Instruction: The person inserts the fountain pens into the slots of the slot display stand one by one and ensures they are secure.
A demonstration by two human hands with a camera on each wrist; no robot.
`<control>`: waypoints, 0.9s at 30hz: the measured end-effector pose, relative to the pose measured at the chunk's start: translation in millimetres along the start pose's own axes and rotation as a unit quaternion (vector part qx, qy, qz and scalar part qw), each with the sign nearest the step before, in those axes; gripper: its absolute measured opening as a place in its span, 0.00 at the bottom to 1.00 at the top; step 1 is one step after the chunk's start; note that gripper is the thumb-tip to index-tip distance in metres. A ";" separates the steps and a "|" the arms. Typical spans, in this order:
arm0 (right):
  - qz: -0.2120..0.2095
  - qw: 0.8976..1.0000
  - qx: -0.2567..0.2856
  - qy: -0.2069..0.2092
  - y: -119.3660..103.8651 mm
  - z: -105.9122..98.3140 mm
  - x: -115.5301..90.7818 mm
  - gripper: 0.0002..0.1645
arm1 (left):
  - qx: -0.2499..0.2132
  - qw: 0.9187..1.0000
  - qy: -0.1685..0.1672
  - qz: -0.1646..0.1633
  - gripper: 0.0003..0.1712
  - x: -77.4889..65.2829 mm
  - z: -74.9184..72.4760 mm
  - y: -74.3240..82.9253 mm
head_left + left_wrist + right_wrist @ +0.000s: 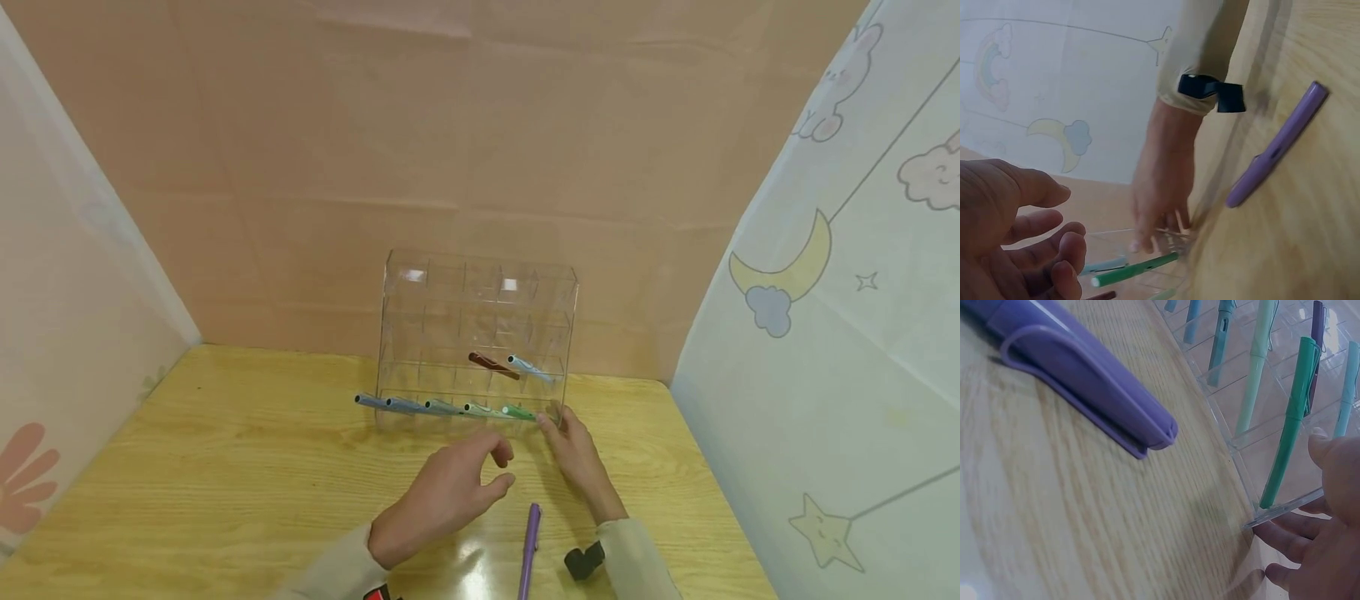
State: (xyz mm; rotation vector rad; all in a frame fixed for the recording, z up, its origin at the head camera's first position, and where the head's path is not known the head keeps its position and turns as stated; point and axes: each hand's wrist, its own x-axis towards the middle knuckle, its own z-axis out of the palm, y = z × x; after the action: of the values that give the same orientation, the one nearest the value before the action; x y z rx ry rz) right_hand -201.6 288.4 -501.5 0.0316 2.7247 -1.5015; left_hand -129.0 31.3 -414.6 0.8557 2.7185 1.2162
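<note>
A clear plastic pen rack (pixel 442 287) with square compartments stands on the table. My right hand (pixel 577 454) grips its lower right corner. In the right wrist view the thumb is at the front near a green pen (pixel 1291 419), and the other fingers lie outside the side wall. That green pen ends the bottom row of several pens. A dark red pen (pixel 493 365) and a light blue pen (pixel 528 367) occupy the row above. My left hand (pixel 450 487) hovers in front of the rack, fingers loosely bent, holding nothing. Between the forearms a purple pen (pixel 529 546) lies on the table.
The wood-grain table (pixel 262 467) runs up to a plain orange-brown backdrop (pixel 465 125). Patterned white cloths (pixel 847 375) flank both sides. A black strap piece (pixel 584 562) sits at the right sleeve.
</note>
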 end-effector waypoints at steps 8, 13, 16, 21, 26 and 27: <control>0.000 1.000 -0.002 -0.002 1.0 0.0 -0.7 0.47 | -0.009 0.999 -0.033 -0.029 0.08 2.5 27.6 -10.2; 0.002 1.000 -0.008 0.006 0.2 0.4 -2.4 0.50 | -0.040 0.996 -0.064 -0.045 0.09 3.6 44.2 -14.8; 0.005 1.000 -0.008 0.007 0.1 0.4 -3.0 0.51 | -0.050 0.995 -0.075 -0.052 0.10 5.5 54.9 -16.5; 0.006 1.000 -0.010 0.003 0.7 0.6 -3.0 0.50 | -0.051 0.993 -0.085 -0.060 0.10 10.9 69.6 -20.9; 0.002 1.000 -0.014 -0.003 -0.4 -0.3 -2.6 0.48 | -0.016 0.993 -0.096 -0.059 0.10 15.2 79.8 -25.1; 0.000 1.000 -0.015 -0.004 -1.0 -0.7 -2.5 0.48 | -0.006 0.993 -0.098 -0.059 0.10 15.9 81.5 -25.7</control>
State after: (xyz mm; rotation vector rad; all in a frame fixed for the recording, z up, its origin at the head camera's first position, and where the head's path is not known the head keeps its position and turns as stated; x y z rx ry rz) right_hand -199.1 288.5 -500.3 0.0255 2.7402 -1.4566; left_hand -133.8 80.6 -486.0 0.7582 2.5640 1.0641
